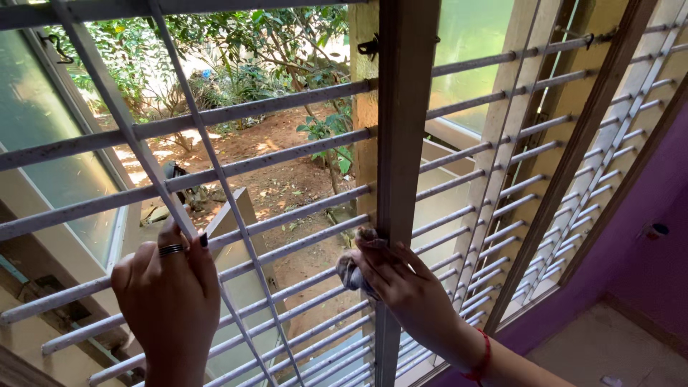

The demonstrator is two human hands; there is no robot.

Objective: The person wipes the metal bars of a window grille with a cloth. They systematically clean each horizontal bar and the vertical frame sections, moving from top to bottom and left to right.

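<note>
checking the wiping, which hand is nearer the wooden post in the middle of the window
Right. The right hand presses a cloth against the wooden post; the left hand grips the grille bars well off to its left.

1. Purple wall at right, tan floor below it.
2. Frosted-glass shutters swung outward.
3. Outside: sunlit red-brown earth, green shrubs.

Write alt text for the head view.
The right hand presses a small grey cloth against the brown wooden window post, while the left hand grips a white metal grille bar. Beyond the grille lie reddish soil and green bushes.
</note>
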